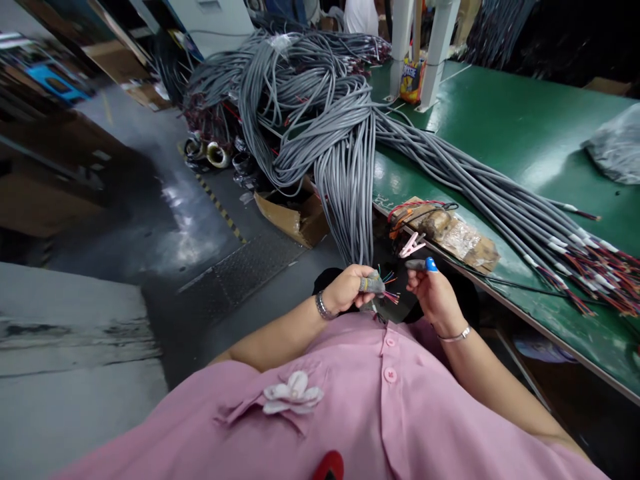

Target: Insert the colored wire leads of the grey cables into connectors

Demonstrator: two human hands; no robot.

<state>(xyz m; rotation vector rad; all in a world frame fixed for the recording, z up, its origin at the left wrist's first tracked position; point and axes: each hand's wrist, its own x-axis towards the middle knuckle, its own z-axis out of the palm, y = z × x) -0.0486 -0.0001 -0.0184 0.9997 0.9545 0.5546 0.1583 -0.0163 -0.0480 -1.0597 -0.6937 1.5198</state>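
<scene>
My left hand (354,289) is closed around the end of a grey cable, with thin coloured wires (391,296) fanning out of its fingers to the right. A grey covering wraps its thumb. Just right of the wire tips, my right hand (434,293) has its fingers curled in and its thumb against them. Grey and blue coverings show on its digits. Whether anything is between those fingers is too small to see. Beyond the hands, a thick bundle of grey cables (347,193) hangs over the table edge. A pink clamp (412,245) lies near my right hand.
The green table (505,113) runs along the right, bearing grey cables with stripped ends (575,257). A wooden board (470,243) with wires lies at its edge. An open cardboard box (295,217) stands on the floor. White posts (437,53) rise from the table.
</scene>
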